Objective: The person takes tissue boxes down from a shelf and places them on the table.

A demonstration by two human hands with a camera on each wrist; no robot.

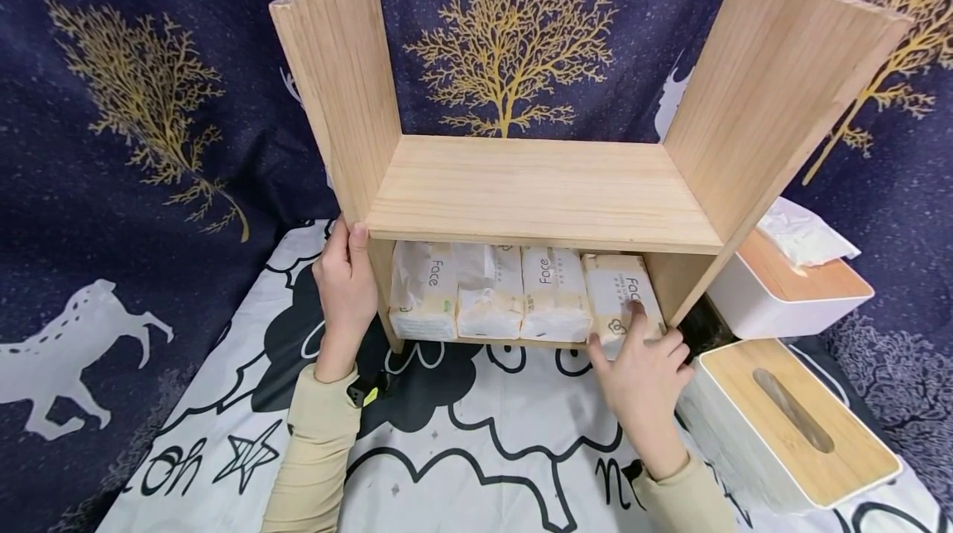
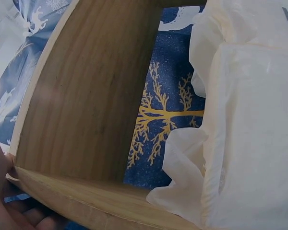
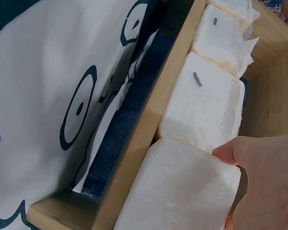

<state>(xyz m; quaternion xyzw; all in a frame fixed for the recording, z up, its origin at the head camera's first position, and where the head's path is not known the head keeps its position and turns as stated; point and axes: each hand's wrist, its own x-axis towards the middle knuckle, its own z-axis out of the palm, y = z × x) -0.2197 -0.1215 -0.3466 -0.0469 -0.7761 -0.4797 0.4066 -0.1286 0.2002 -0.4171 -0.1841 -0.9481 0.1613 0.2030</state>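
A pale wooden shelf (image 1: 536,194) stands on a patterned cloth, with a row of soft tissue packs (image 1: 489,301) in its lower compartment. My left hand (image 1: 346,293) grips the shelf's left side panel (image 2: 91,96), thumb on the front edge. At the right end of the row, my right hand (image 1: 644,372) holds the last tissue pack (image 1: 618,293), with its thumb at the left side and a finger on the printed face. This pack sits slightly tilted, its front end nearer me than the others. In the right wrist view the thumb reaches the seam beside the neighbouring pack (image 3: 201,100).
Right of the shelf stand two tissue boxes with wooden lids: a farther one (image 1: 789,301) with a tissue sticking out, and a nearer one (image 1: 800,425) with a bare slot. A dark blue printed curtain (image 1: 246,103) hangs behind. The white cloth (image 1: 476,467) spreads in front.
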